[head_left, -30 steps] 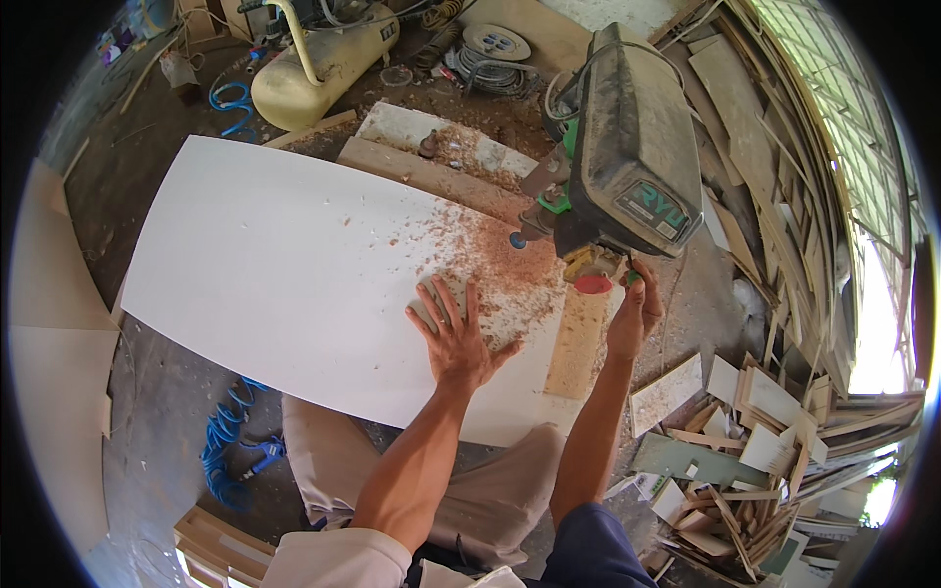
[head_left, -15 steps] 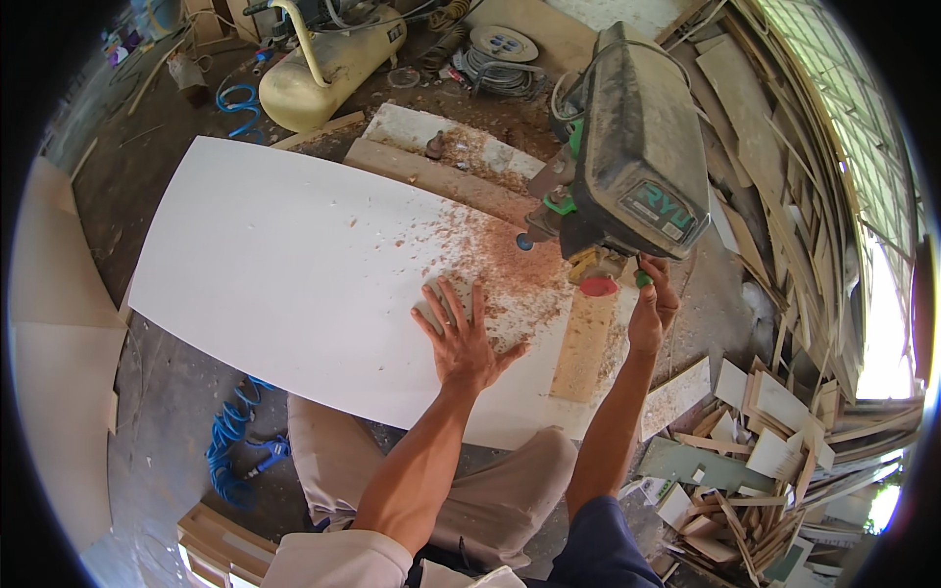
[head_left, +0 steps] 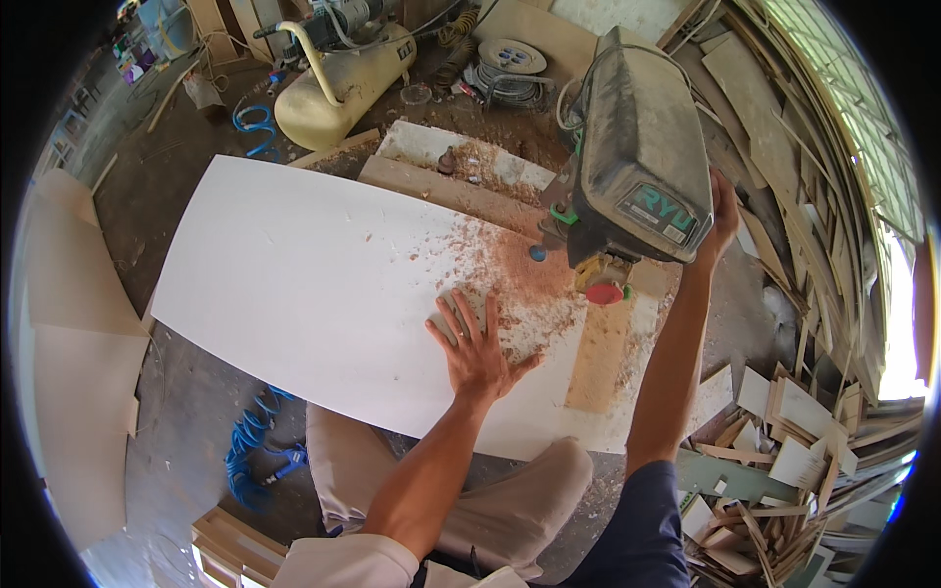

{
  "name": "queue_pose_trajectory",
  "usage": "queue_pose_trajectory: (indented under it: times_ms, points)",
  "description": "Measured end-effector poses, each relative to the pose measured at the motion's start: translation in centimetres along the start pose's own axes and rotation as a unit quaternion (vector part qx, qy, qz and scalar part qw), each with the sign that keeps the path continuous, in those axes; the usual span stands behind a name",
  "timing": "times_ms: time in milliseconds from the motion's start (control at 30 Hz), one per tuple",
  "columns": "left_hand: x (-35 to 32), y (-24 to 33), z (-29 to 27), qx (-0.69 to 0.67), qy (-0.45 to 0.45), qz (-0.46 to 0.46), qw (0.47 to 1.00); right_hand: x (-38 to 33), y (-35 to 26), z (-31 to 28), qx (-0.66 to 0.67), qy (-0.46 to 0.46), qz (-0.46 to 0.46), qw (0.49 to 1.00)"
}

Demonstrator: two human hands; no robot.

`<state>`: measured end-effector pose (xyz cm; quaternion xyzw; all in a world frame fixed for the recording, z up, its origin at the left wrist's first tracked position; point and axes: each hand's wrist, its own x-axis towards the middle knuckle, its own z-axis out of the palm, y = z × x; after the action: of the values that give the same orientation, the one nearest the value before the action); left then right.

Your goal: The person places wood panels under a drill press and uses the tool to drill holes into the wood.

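Change: right hand [head_left: 723, 211] has risen from under the drill press [head_left: 637, 171] to its side.
Left hand [head_left: 477, 348]: fingers spread, flat, steadying white board [head_left: 294, 284].
Right fingers: cannot tell.

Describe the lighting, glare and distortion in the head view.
Head view: daylight blows out white at the right rim beyond the stacked wood offcuts; the white panel is evenly lit, its straight edges bowed by fisheye; the left hand and drill press head look sharp.

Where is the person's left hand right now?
In the head view, the left hand lies flat, fingers spread, on the large white board, at the edge of the reddish sawdust pile, left of the grey drill press.
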<state>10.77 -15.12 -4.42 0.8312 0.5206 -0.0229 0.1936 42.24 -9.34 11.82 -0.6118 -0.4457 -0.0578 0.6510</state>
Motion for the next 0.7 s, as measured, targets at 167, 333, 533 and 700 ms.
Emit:
queue_pose_trajectory:
  times_ms: [167,333,533,700]
  points:
    - [-0.1,-0.2,0.6,0.007,0.029,0.005,1.0,-0.3,6.8,2.8,0.054,0.077,0.083,0.992]
    - [-0.3,-0.4,0.5,0.015,0.026,-0.002,1.0,-8.5,16.7,2.4,0.171,0.055,0.242,0.953]
    - [-0.4,1.6,1.0,-0.012,0.041,0.007,0.999,-16.8,18.7,0.1,0.19,0.0,0.323,0.927]
    - [-0.3,-1.7,2.0,-0.031,0.071,-0.006,0.997,-19.2,8.8,3.9,0.13,-0.069,0.335,0.931]
